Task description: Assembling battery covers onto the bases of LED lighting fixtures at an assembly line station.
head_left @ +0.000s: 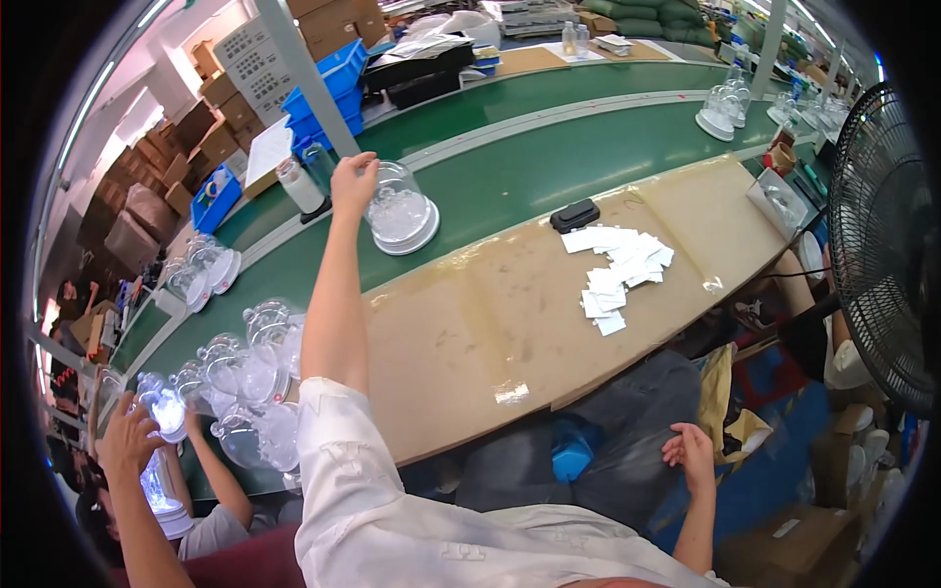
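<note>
My left hand (pixel 355 184) reaches out over the green conveyor with its fingers closed at the top of a clear dome lamp (pixel 400 201). The lamp has a white round base, and clear material shows inside the dome. Whether its base rests on the belt I cannot tell. Down by my lap at the right, my right hand (pixel 692 453) is held with loosely bent fingers apart and nothing in them. A pile of small white cards (pixel 622 269) lies on the tape-covered cardboard work surface (pixel 441 343) in front of me.
Several clear domes (pixel 255 367) crowd the belt at the left, where a co-worker's hand (pixel 127 431) is beside a lit dome (pixel 162 407). A black fan (pixel 882 245) stands at the right. A black object (pixel 575 216) lies by the cards; more domes (pixel 723 106) stand farther along.
</note>
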The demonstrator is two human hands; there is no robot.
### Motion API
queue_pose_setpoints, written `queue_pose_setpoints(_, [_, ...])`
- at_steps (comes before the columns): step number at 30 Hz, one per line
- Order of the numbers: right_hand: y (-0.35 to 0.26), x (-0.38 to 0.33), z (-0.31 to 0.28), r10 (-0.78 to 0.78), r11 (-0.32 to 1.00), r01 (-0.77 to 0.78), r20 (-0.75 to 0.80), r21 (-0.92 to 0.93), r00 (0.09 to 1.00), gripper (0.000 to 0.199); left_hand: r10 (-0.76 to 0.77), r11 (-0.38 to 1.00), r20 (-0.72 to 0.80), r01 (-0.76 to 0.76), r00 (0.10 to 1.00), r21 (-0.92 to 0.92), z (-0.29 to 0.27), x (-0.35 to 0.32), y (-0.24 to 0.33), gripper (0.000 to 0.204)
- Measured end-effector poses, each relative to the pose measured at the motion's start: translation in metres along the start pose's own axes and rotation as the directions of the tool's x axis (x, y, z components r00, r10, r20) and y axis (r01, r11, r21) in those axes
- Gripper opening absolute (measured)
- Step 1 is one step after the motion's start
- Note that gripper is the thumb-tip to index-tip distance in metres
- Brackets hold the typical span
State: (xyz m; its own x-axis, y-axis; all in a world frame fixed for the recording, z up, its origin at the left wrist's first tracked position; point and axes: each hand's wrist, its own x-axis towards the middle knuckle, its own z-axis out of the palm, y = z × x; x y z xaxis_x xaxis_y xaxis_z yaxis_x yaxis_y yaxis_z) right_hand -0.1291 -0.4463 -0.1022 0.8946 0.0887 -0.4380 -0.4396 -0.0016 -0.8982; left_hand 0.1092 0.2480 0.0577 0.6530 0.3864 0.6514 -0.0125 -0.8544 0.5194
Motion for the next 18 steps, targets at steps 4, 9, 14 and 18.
queue_pose_setpoints(4, [-0.002, 0.009, 0.016, 0.035, 0.999, -0.035, 0.001, -0.001, 0.999, 0.032, -0.017, 0.999, -0.032, 0.019, 0.999, 0.051, -0.012, 0.009, -0.01, 0.028])
queue_pose_setpoints(9, [0.011, 0.017, 0.013, -0.038, 0.999, 0.035, -0.189, -0.02, 0.981, 0.032, 0.137, 0.954, -0.275, -0.201, 0.952, -0.22, -0.005, -0.023, 0.075, 0.017])
queue_pose_setpoints(14, [0.01, 0.022, 0.017, -0.059, 0.997, 0.045, -0.206, -0.07, 0.977, 0.034, 0.105, 0.753, 0.402, 0.191, 0.91, -0.629, 0.032, -0.169, 0.186, 0.022])
queue_pose_setpoints(18, [0.01, 0.021, 0.02, -0.038, 0.999, 0.03, -0.196, -0.045, 0.98, 0.033, 0.298, 0.718, 0.491, 0.147, 0.819, -0.68, 0.064, -0.237, 0.219, 0.031])
